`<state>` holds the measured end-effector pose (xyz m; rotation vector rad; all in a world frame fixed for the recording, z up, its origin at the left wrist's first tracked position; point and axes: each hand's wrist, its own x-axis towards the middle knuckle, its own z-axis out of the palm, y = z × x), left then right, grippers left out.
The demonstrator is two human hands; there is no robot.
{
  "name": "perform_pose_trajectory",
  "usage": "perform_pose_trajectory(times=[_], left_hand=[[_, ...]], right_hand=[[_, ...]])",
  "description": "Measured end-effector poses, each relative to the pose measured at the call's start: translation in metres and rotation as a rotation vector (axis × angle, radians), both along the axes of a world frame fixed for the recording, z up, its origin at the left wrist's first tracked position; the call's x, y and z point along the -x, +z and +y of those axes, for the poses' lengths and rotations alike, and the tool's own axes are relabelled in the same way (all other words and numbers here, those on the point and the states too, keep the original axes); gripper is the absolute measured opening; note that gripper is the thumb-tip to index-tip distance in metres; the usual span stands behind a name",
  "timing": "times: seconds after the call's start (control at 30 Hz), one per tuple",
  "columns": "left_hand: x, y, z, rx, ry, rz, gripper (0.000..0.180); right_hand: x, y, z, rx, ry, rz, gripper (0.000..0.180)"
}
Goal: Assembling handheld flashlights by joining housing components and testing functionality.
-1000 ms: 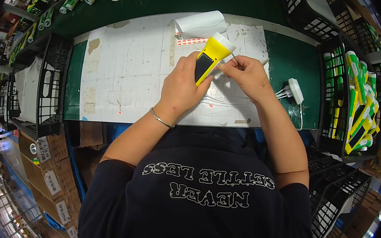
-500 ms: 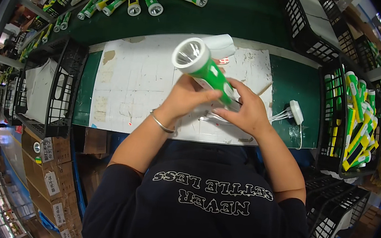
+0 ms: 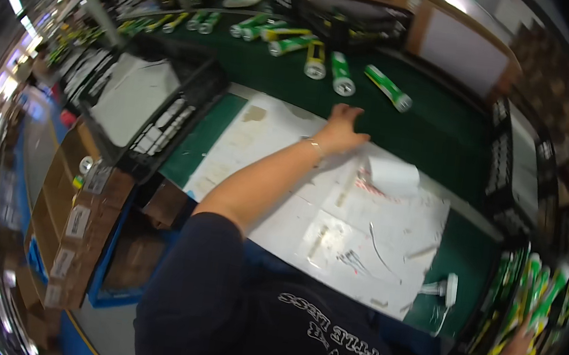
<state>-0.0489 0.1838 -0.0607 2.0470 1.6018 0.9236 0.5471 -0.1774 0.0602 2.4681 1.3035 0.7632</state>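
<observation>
My left hand (image 3: 343,131) reaches over the far edge of the white work board (image 3: 274,204), fingers spread and holding nothing. Just beyond it lie a green-and-white flashlight (image 3: 342,74) and another flashlight (image 3: 388,88) on the green table. At the far right, my right hand (image 3: 516,346) is at a black crate (image 3: 494,292) filled with green, white and yellow flashlights. Its fingers appear closed round the lower end of a tilted green-and-white flashlight (image 3: 550,293), though they are blurred and partly hidden.
A white roll (image 3: 395,177) and a thin cable (image 3: 381,244) lie on the board. Right of it sits a white plug adapter (image 3: 450,290) with cords. Black crates stand left (image 3: 164,129) and back right (image 3: 521,166). More flashlights (image 3: 289,43) line the back.
My hands have parted from the flashlight held over the board. The left has moved forward to the far edge; the right has gone to the crate at right. The view has turned.
</observation>
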Motion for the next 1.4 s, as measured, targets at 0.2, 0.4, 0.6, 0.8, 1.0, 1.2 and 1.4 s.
perform_pose_trajectory(times=[0.2, 0.4, 0.6, 0.8, 1.0, 1.2, 1.4], left_hand=[[-0.013, 0.024, 0.067, 0.246, 0.235, 0.342, 0.079], [-0.005, 0.019, 0.093, 0.156, 0.308, 0.227, 0.055], [0.024, 0.066, 0.062, -0.505, 0.337, 0.197, 0.027], [0.000, 0.141, -0.032, -0.561, -0.428, -0.306, 0.040], [-0.033, 0.117, -0.121, 0.115, -0.861, -1.018, 0.049], [-0.061, 0.063, -0.147, 0.489, -0.570, -1.419, 0.050], [-0.092, 0.036, -0.183, 0.810, -0.449, -1.374, 0.047]], right_hand=[[-0.043, -0.006, 0.047, -0.314, -0.221, 0.446, 0.041], [0.059, 0.020, 0.046, -0.559, -0.082, 0.286, 0.041], [0.143, 0.038, 0.049, -0.773, 0.072, 0.168, 0.042], [0.194, 0.003, 0.103, -0.610, 0.725, 1.156, 0.041], [0.328, -0.037, 0.138, 0.306, 0.607, 2.399, 0.069], [0.359, -0.075, 0.115, 0.270, 0.377, 2.892, 0.047], [0.385, -0.076, 0.110, -0.094, 0.624, 1.900, 0.029]])
